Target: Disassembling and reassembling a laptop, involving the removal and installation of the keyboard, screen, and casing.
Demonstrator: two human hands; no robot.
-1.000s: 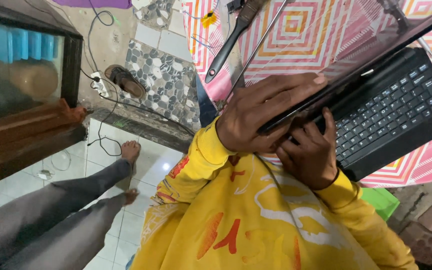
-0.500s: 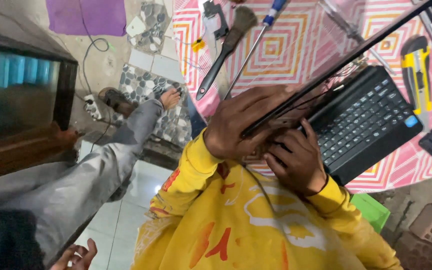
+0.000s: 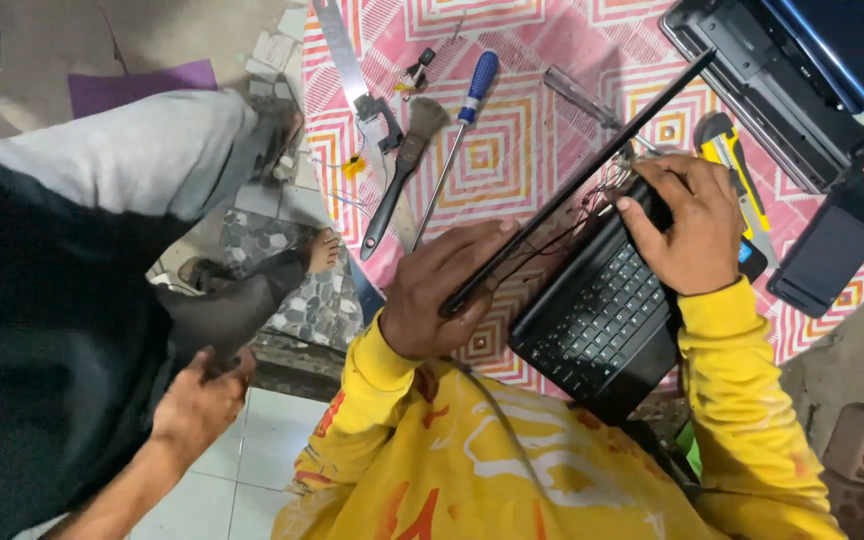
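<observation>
Partly hidden at far left, another person's dark-clad body fills the frame edge, one hand (image 3: 197,395) showing. Left hand (image 3: 442,295) curls around the thin black laptop screen (image 3: 592,170) (loose wires at its hinge, hard to trace). Right hand (image 3: 687,225) lies flat, fingers spread, on the matte keyboard base (image 3: 592,320) on the pink patterned table (image 3: 512,150).

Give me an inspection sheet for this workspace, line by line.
Surface: pink patterned cloth.
Job's things: black laptop, its thin screen panel tilted up.
Clutter: blue-handled screwdriver, brush, yellow utility knife, second laptop, dark flat panel.
Hands: left hand grips the panel's edge; right hand rests at the hinge corner.
Cables: thin wires at the hinge.
Surroundings: tiled floor, another person's hand.
</observation>
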